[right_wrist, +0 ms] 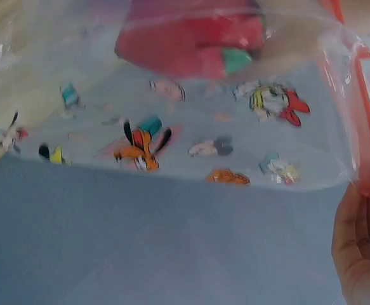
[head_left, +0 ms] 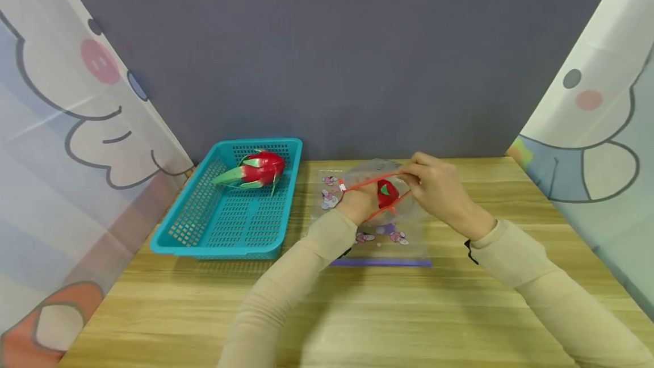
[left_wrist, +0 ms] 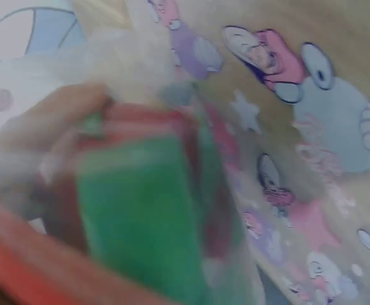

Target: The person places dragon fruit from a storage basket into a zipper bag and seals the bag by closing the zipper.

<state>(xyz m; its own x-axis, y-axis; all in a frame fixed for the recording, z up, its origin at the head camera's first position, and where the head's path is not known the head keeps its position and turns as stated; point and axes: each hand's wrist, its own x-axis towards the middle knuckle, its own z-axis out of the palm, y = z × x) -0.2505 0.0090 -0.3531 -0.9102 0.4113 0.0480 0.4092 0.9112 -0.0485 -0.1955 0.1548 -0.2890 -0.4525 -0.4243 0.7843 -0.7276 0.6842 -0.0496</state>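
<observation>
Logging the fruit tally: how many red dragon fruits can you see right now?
2. One red dragon fruit lies in the teal plastic basket; the other is inside the clear printed zip bag both hands hold.

Room around the two hands at the bag's mouth

Both hands meet at the red zip rim of the clear printed bag (head_left: 380,231): the right hand (head_left: 434,186) pinches the rim's far side, the left hand (head_left: 357,200) is at the near side with a red fruit (head_left: 387,193) in the opening between them. Just left of the left hand stands the teal basket (head_left: 204,231), its wall a barrier there, with a dragon fruit (head_left: 255,169) at its far end. Beyond the hands the grey wall (head_left: 332,55) closes the table's (head_left: 357,317) far edge. Right of the right hand and nearer than both forearms the wooden top lies bare, until the curtain (head_left: 598,129).
</observation>
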